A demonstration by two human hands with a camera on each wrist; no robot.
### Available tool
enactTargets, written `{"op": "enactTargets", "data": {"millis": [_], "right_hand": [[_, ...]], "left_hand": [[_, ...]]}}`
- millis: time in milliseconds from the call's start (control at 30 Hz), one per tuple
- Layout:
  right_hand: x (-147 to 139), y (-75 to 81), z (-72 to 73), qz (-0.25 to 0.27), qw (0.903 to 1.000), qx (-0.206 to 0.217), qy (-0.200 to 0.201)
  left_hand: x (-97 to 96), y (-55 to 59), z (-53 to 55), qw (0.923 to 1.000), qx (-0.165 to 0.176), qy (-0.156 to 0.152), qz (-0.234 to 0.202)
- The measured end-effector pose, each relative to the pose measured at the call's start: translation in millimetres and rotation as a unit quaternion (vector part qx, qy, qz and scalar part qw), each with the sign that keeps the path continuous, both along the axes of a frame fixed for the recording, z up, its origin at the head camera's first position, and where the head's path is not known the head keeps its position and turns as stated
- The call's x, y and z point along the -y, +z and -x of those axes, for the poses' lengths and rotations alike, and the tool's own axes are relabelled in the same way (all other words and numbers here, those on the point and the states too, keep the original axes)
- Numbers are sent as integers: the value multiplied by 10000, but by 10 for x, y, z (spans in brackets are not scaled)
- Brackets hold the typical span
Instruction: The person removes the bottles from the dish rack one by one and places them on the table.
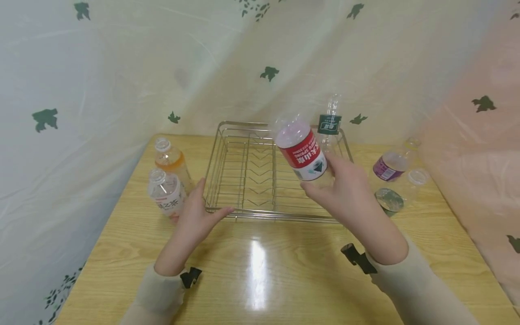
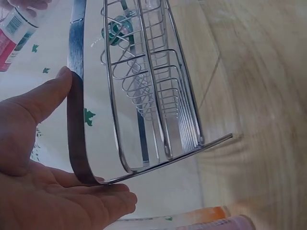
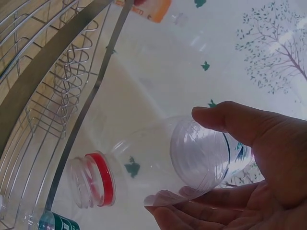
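A clear plastic bottle [image 1: 302,151] with a red and white label is tilted above the right part of a wire rack [image 1: 260,213]. My right hand [image 1: 345,185] grips it, thumb and fingers on opposite sides of its body. In the right wrist view the bottle's uncapped neck [image 3: 91,179], with a red ring, points away from the palm. My left hand [image 1: 195,210] rests at the rack's near left corner. Its thumb touches the front rim while its straight fingers [image 2: 110,199] lie along the side. A green-labelled bottle [image 1: 329,124] stands in the rack's rear right.
Left of the rack stand an orange-labelled bottle [image 1: 172,160] and a white-labelled bottle [image 1: 165,192]. On the right are a purple-labelled bottle [image 1: 389,168] and another clear bottle with a green label [image 1: 389,201]. Behind the wooden table [image 1: 227,280] hangs a leaf-patterned curtain [image 1: 219,67].
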State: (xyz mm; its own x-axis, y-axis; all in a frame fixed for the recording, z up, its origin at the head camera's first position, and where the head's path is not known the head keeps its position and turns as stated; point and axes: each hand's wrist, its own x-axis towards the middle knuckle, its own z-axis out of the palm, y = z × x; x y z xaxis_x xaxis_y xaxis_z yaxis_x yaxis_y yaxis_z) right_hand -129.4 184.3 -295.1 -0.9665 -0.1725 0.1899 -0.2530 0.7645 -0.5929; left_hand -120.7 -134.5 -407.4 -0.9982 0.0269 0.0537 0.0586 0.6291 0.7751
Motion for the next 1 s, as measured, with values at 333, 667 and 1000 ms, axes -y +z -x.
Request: {"op": "enactTargets", "data": {"millis": [333,667,1000], "right_hand": [[-68,-61,-224,-425,9985,-344,75],[-110,-175,-399,-664,9941,-755,405],[-80,-289,-480,-1167,9810,-1310,827]], "left_hand": [[-124,285,-118,9969,-572,-387,363],[-269,670,-224,9804,-1279,-1294,749],[-422,939,-295,9628,-1571,-1858,1176]]}}
